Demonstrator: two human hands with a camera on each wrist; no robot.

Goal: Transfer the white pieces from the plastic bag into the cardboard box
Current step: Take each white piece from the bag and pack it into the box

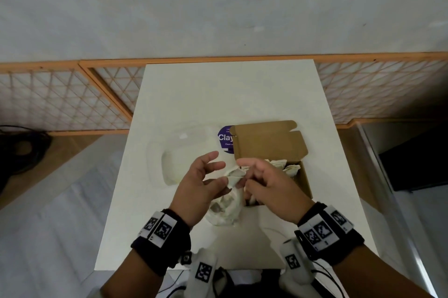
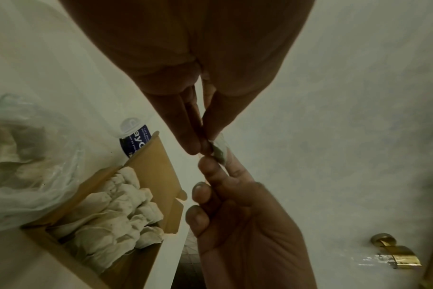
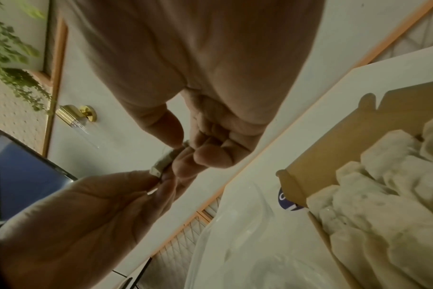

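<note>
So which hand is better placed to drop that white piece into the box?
Right. The right hand pinches the piece and sits at the box edge; the left hand also pinches it but is over the bag, farther away.

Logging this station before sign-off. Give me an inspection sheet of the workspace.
Surface: white table, pale top.
Job's things: cardboard box open, lid up, white pieces inside; plastic bag left of the box, more pieces inside; one white piece pinched between both hands.
Clutter: purple-labelled item behind the box.
Grippers: left hand and right hand each pinch the piece.
Cables: dark cables on the floor, far left.
Surroundings: lattice panels, pale wall.
</note>
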